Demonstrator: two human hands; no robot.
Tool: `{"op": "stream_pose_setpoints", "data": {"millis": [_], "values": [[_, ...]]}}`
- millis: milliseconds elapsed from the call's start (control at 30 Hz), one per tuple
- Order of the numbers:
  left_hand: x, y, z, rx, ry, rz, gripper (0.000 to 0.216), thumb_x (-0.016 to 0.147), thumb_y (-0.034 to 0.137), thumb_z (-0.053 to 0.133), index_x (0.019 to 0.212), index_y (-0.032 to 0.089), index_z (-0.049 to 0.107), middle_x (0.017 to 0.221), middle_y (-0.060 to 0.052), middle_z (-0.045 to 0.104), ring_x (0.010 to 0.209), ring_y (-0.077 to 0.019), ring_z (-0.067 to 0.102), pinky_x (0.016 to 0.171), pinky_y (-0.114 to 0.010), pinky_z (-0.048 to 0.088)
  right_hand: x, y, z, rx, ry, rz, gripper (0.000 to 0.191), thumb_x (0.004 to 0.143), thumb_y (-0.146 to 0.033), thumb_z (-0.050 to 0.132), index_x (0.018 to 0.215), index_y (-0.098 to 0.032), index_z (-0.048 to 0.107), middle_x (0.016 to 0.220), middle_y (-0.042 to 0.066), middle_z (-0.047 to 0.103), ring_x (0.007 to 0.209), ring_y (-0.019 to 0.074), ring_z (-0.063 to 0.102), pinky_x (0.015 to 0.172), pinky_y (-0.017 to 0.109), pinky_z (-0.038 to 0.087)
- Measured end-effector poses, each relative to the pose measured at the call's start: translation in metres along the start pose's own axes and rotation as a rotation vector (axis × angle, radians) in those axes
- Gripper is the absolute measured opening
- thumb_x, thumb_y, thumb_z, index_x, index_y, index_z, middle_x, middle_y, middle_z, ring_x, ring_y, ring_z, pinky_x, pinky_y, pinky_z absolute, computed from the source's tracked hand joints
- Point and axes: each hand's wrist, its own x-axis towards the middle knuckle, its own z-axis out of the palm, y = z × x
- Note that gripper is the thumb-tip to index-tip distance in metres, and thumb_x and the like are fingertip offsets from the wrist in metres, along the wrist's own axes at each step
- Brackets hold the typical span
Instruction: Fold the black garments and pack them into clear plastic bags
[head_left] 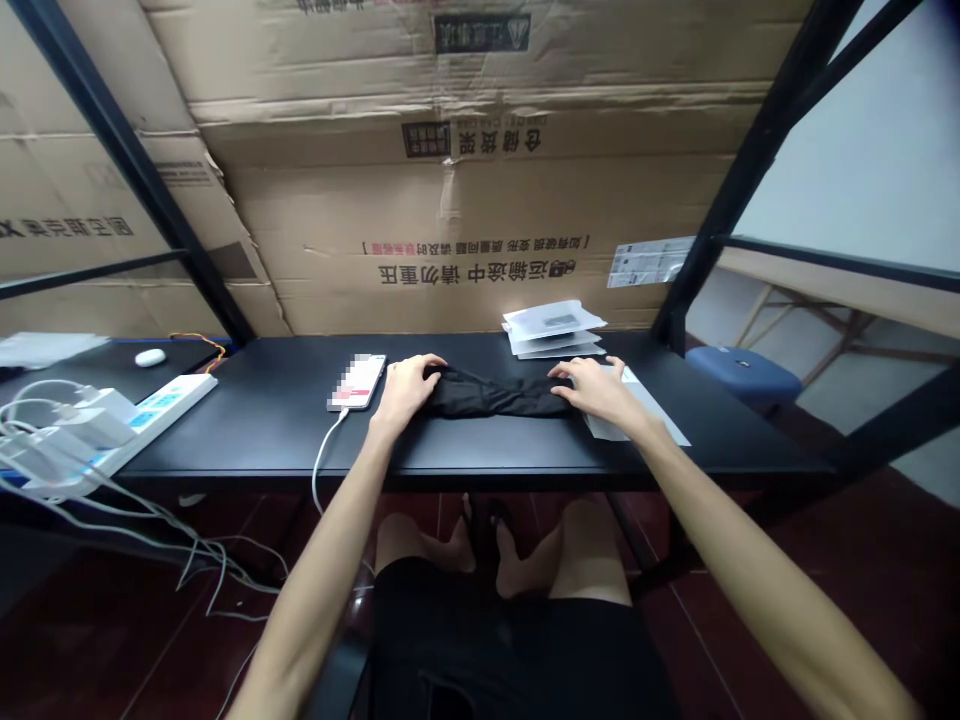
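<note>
A long, wrinkled strip of black cloth point(495, 396) lies flat across the black table, bunched near its middle. My left hand point(406, 390) grips its left end, thumb and fingers closing over the fabric. At the other end, my right hand point(596, 388) pinches the cloth between thumb and fingers. Partly under my right hand and wrist is a flat white packet point(664, 412). Just left of my left hand lies a phone point(360, 380), plugged into a white cable.
Behind the cloth sits a stack of white packets point(553, 330). A white power strip point(161, 415) with chargers and tangled cables is at the left. Cardboard point(465, 200) backs the table between dark metal posts. A blue stool point(742, 375) stands at the right.
</note>
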Motion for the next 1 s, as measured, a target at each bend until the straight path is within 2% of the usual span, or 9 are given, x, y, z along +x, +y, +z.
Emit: {"op": "stream_pose_setpoints", "data": {"millis": [100, 233, 333, 433, 533, 667, 767, 900, 1000], "values": [[-0.004, -0.002, -0.005, -0.144, 0.051, 0.045, 0.025, 0.094, 0.019, 0.063, 0.113, 0.026, 0.078, 0.117, -0.005, 0.081, 0.113, -0.0245, 0.075, 0.108, -0.04, 0.056, 0.0, 0.003, -0.006, 0.04, 0.007, -0.01, 0.019, 0.092, -0.032, 0.059, 0.104, -0.029, 0.074, 0.107, 0.006, 0.077, 0.111, 0.0309, 0.066, 0.113, 0.067, 0.021], [-0.02, 0.006, -0.023, -0.251, 0.016, 0.074, 0.027, 0.093, 0.02, 0.062, 0.116, 0.025, 0.076, 0.121, -0.004, 0.079, 0.117, -0.0224, 0.073, 0.111, -0.04, 0.055, -0.014, 0.005, -0.024, 0.117, 0.005, -0.129, 0.024, 0.091, -0.032, 0.057, 0.108, -0.03, 0.074, 0.1, 0.003, 0.076, 0.103, 0.0272, 0.068, 0.114, 0.059, 0.028], [-0.041, 0.016, -0.041, -0.206, -0.022, 0.087, 0.029, 0.095, 0.021, 0.058, 0.118, 0.025, 0.076, 0.121, -0.004, 0.078, 0.117, -0.0215, 0.071, 0.112, -0.04, 0.054, -0.033, 0.004, -0.04, 0.168, 0.018, -0.227, 0.029, 0.094, -0.034, 0.053, 0.114, -0.031, 0.074, 0.096, 0.002, 0.074, 0.096, 0.0246, 0.069, 0.114, 0.051, 0.035], [-0.067, 0.023, -0.057, -0.191, -0.079, 0.069, 0.03, 0.096, 0.021, 0.056, 0.117, 0.027, 0.077, 0.12, -0.004, 0.077, 0.116, -0.0221, 0.07, 0.113, -0.042, 0.054, -0.059, -0.002, -0.05, 0.215, 0.009, -0.269, 0.031, 0.094, -0.031, 0.051, 0.113, -0.03, 0.075, 0.092, 0.003, 0.072, 0.095, 0.025, 0.069, 0.115, 0.051, 0.036], [-0.091, 0.021, -0.064, -0.18, -0.142, 0.08, 0.033, 0.094, 0.02, 0.055, 0.116, 0.029, 0.078, 0.119, -0.004, 0.076, 0.115, -0.023, 0.07, 0.111, -0.042, 0.054, -0.084, -0.008, -0.05, 0.247, -0.026, -0.322, 0.031, 0.095, -0.028, 0.051, 0.112, -0.03, 0.076, 0.091, 0.003, 0.071, 0.094, 0.0254, 0.069, 0.117, 0.055, 0.034], [-0.114, 0.012, -0.066, -0.038, -0.214, 0.118, 0.041, 0.092, 0.014, 0.052, 0.115, 0.035, 0.079, 0.118, -0.002, 0.077, 0.119, -0.0233, 0.067, 0.116, -0.045, 0.048, -0.111, -0.014, -0.043, 0.253, -0.035, -0.378, 0.029, 0.099, -0.027, 0.051, 0.114, -0.03, 0.076, 0.098, 0.004, 0.074, 0.097, 0.0252, 0.07, 0.117, 0.057, 0.032], [-0.124, 0.005, -0.065, 0.029, -0.268, 0.137, 0.044, 0.092, 0.014, 0.05, 0.116, 0.037, 0.079, 0.118, -0.002, 0.077, 0.12, -0.0237, 0.065, 0.12, -0.047, 0.043, -0.125, -0.016, -0.04, 0.232, -0.017, -0.395, 0.028, 0.102, -0.03, 0.051, 0.113, -0.031, 0.077, 0.104, 0.005, 0.076, 0.099, 0.0252, 0.071, 0.119, 0.057, 0.032], [-0.132, 0.002, -0.072, 0.029, -0.32, 0.192, 0.045, 0.095, 0.018, 0.047, 0.119, 0.04, 0.079, 0.12, -0.002, 0.075, 0.124, -0.024, 0.063, 0.121, -0.048, 0.042, -0.135, -0.02, -0.044, 0.281, -0.037, -0.366, 0.027, 0.103, -0.044, 0.056, 0.111, -0.03, 0.078, 0.106, 0.006, 0.078, 0.103, 0.0268, 0.071, 0.121, 0.057, 0.034], [-0.127, 0.009, -0.081, -0.018, -0.348, 0.183, 0.042, 0.097, 0.024, 0.05, 0.123, 0.042, 0.077, 0.128, -0.003, 0.072, 0.129, -0.025, 0.061, 0.121, -0.047, 0.043, -0.128, -0.018, -0.049, 0.373, 0.066, -0.282, 0.03, 0.104, -0.048, 0.054, 0.109, -0.03, 0.077, 0.11, 0.007, 0.079, 0.109, 0.0293, 0.071, 0.115, 0.054, 0.043]]}}
